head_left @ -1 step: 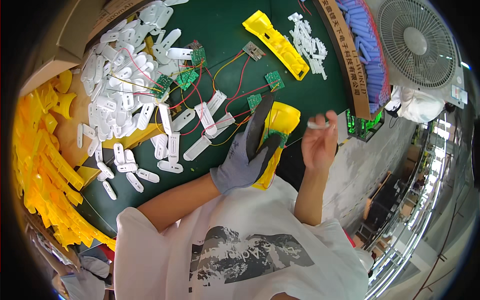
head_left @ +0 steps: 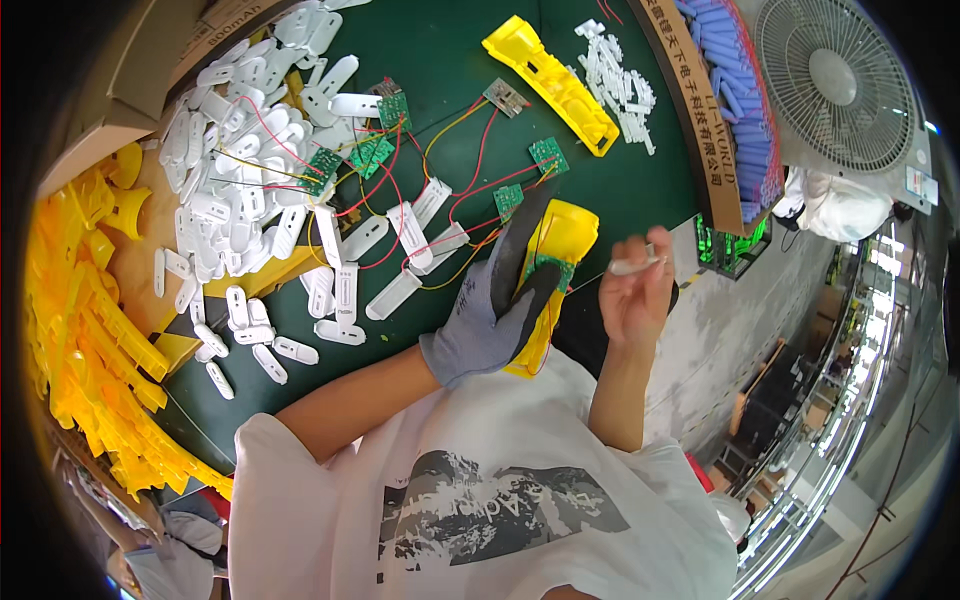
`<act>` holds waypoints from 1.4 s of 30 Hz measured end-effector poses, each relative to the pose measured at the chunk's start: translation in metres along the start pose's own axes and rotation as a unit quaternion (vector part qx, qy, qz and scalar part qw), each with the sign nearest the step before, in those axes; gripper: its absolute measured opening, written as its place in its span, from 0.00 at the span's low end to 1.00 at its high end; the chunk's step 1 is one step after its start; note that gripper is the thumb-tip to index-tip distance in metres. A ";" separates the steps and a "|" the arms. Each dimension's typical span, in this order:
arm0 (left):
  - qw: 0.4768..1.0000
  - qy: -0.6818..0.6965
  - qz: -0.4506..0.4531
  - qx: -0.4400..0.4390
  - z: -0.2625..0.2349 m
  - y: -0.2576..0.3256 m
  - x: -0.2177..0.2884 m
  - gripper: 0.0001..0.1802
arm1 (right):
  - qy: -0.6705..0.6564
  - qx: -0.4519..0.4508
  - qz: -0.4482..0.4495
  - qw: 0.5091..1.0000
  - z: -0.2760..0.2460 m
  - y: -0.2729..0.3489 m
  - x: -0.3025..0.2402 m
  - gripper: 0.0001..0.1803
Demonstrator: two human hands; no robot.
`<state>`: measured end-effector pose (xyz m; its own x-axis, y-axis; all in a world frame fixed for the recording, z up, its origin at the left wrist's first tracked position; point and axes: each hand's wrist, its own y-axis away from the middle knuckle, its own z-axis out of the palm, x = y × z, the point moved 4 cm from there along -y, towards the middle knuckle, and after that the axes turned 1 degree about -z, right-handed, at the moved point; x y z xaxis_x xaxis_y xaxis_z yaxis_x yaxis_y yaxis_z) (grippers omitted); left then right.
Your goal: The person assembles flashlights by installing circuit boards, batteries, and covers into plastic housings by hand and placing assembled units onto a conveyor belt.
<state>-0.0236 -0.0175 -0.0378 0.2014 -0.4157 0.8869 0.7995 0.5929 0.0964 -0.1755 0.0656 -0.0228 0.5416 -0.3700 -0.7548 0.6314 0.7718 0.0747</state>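
My left hand [head_left: 490,310], in a grey glove with dark fingers, is closed around a yellow plastic housing [head_left: 568,232]. The housing is tilted, its far end pointing away from me. Inside it, beside my thumb, a green circuit board [head_left: 566,274] shows in part, with a thin wire near the lower end. To the right, my bare right hand [head_left: 636,290] is raised apart from the housing. Between its fingers and thumb is a small white plastic piece [head_left: 634,265], somewhat blurred.
White plastic covers [head_left: 240,190] lie heaped at the left, beside stacked yellow housings [head_left: 90,350]. Wired circuit boards [head_left: 372,156] spread across the green table [head_left: 440,60]. Farther off are another yellow housing [head_left: 555,90], small white parts [head_left: 615,85], a carton of blue cylinders [head_left: 725,90] and a fan [head_left: 832,78].
My right hand has shifted slightly left and down, and the white piece in its fingers has turned a little. My left hand keeps its hold on the yellow housing.
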 end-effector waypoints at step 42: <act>0.983 -0.162 0.073 0.049 0.001 0.006 0.009 0.13 | 0.301 -0.212 0.061 0.928 0.013 0.008 -0.001 0.18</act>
<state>-0.0176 -0.0173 -0.0284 0.1070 -0.0889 0.9903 0.7135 0.7005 -0.0142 -0.1635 0.0656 -0.0126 0.1068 -0.0096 -0.9942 0.2412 0.9703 0.0165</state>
